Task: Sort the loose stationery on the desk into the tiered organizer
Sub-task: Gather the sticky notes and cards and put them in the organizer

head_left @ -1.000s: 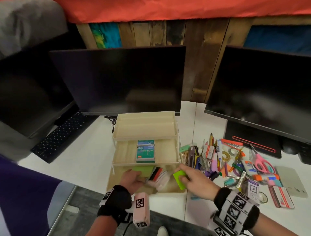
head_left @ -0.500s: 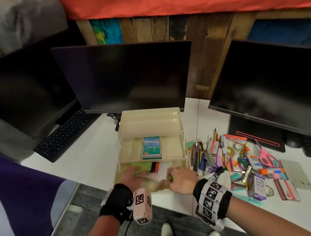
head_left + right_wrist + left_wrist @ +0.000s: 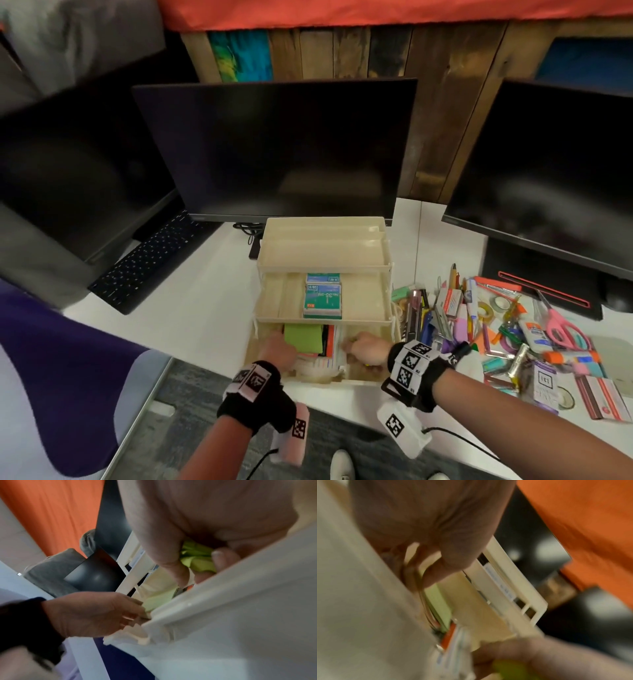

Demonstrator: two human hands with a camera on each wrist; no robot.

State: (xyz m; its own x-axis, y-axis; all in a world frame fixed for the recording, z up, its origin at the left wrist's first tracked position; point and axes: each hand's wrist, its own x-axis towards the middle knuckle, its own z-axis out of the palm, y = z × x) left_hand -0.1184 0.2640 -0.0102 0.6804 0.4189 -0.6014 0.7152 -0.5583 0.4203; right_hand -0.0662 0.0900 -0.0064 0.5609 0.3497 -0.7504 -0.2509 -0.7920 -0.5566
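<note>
The right hand (image 3: 364, 349) is low in the near tray of the cream plastic tiered organizer (image 3: 323, 260), fingers curled round a small bright green pad of sticky notes (image 3: 197, 558). The pad looks light and a bit bendy, so holding its flat sides should work best. The left hand (image 3: 279, 351) touches a bigger green paper pad (image 3: 303, 339) in the left part of that tray; its grip is unclear. The tray above hangs close over both hands, leaving little room. Loose stationery (image 3: 507, 318) waits on the right.
</note>
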